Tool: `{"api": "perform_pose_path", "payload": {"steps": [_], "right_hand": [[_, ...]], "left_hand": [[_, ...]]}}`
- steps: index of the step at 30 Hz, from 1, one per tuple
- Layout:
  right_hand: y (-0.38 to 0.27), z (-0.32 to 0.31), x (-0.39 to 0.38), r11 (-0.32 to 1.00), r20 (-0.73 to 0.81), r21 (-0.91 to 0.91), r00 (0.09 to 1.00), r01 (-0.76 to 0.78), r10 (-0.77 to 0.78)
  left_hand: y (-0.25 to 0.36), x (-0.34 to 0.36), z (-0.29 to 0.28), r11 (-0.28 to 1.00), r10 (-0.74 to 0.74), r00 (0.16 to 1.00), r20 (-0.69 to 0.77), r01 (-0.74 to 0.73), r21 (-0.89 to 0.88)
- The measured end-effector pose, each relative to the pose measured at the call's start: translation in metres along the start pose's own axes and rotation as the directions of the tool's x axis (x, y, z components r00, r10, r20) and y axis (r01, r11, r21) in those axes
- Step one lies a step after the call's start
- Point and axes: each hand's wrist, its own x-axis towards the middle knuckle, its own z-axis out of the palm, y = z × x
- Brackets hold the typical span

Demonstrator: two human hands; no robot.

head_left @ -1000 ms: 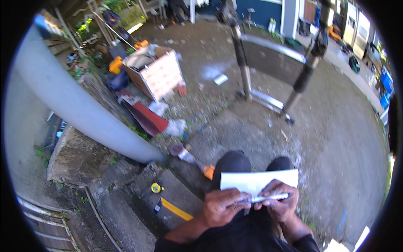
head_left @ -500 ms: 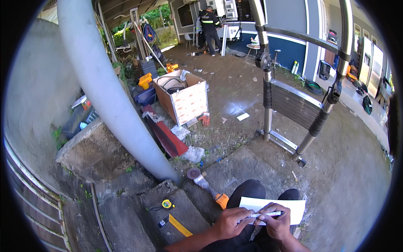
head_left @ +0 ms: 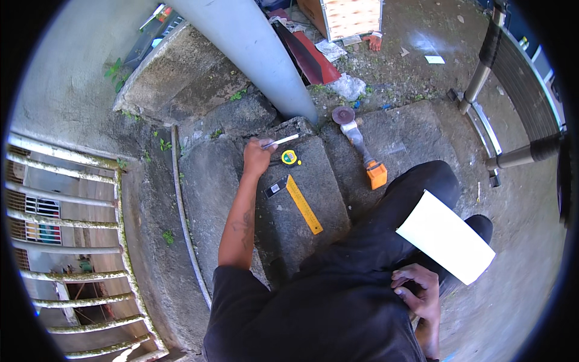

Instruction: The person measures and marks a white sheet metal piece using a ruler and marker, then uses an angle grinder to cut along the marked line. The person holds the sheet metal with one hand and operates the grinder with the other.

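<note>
My left hand (head_left: pixel 257 158) is stretched out over the concrete step, closed around a slim white pen (head_left: pixel 282 140). Just beside it a yellow tape measure (head_left: pixel 289 157) lies on the step. A try square with a yellow blade (head_left: pixel 304 205) rests nearer to me. By my lap, my right hand (head_left: pixel 418 291) has its fingers curled in; whatever they may hold is hidden. A white sheet (head_left: pixel 447 236) lies across my knees, just beyond that hand. To the right of the tape measure sits an angle grinder (head_left: pixel 357 142) with an orange battery.
A thick grey pipe (head_left: pixel 259 57) slants down to the step. Rusty white bars (head_left: pixel 66 223) stand at the left. A folded telescopic ladder (head_left: pixel 518 78) is at the right. Farther off are a wooden box (head_left: pixel 353 21), a red glove (head_left: pixel 374 41) and crumpled plastic (head_left: pixel 348 87).
My hands have parted. The left one has carried the pen leftward to beside the tape measure; the right has drawn back off the sheet. My view has tipped down and left.
</note>
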Motion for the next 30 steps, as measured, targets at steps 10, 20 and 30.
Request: {"api": "perform_pose_path", "payload": {"steps": [10, 20, 30], "right_hand": [[0.010, 0.010, 0.009, 0.975, -0.014, -0.221, 1.000, 0.003, -0.006], [0.029, 0.007, -0.008, 0.873, -0.145, 0.390, 0.916, -0.293, 0.373], [0.047, 0.015, -0.006, 0.719, -0.364, 0.693, 0.889, 0.058, 0.279]], "left_hand": [[-0.131, 0.029, 0.065, 0.961, -0.119, 0.974, 0.191, 0.065, 0.269], [-0.040, -0.031, 0.047, 0.867, -0.308, 0.942, 0.134, 0.220, 0.447], [-0.105, -0.098, 0.068, 0.808, -0.043, 0.911, 0.411, -0.210, 0.550]]}}
